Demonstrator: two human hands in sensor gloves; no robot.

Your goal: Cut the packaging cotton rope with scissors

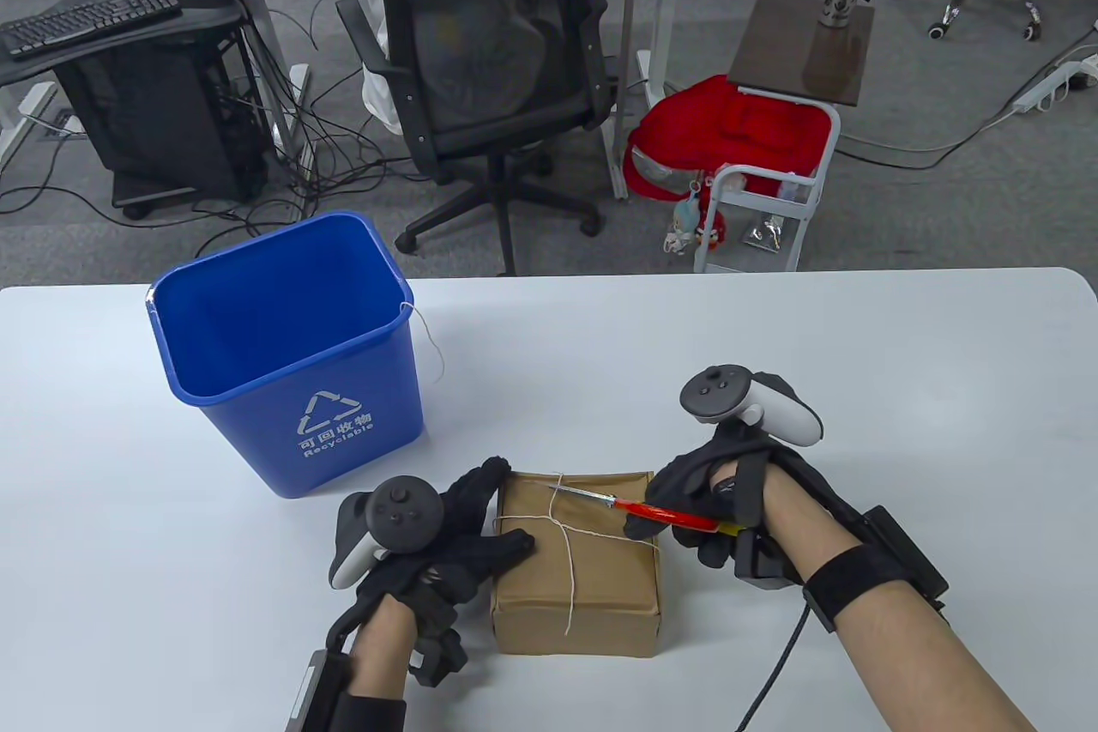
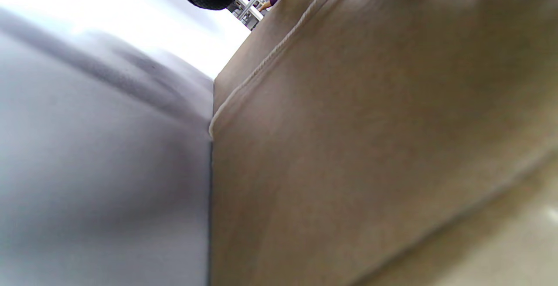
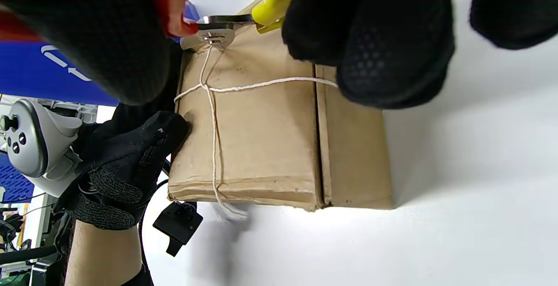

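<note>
Scissors [image 1: 635, 507] lie in your right hand [image 1: 729, 492], fingers clamped on the handles, blades pointing left across the box [image 1: 575, 595] toward the cotton rope [image 1: 566, 560]. Your left hand [image 1: 455, 543] presses the box's left side, fingers spread.

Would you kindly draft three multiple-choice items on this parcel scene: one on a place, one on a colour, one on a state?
1. Where is the bin?
A. left of the parcel and farther back
B. on top of the parcel
C. at the table's right end

2. What colour is the bin?
A. green
B. blue
C. grey

3. What is the left hand doing?
A. gripping the scissors
B. resting against the parcel's left side
C. reaching into the bin

Answers:
1 A: the table view shows it beyond the parcel, to the left.
2 B: its walls are blue.
3 B: its fingers lie on the parcel's left edge; the right hand holds the scissors at the rope.
</note>
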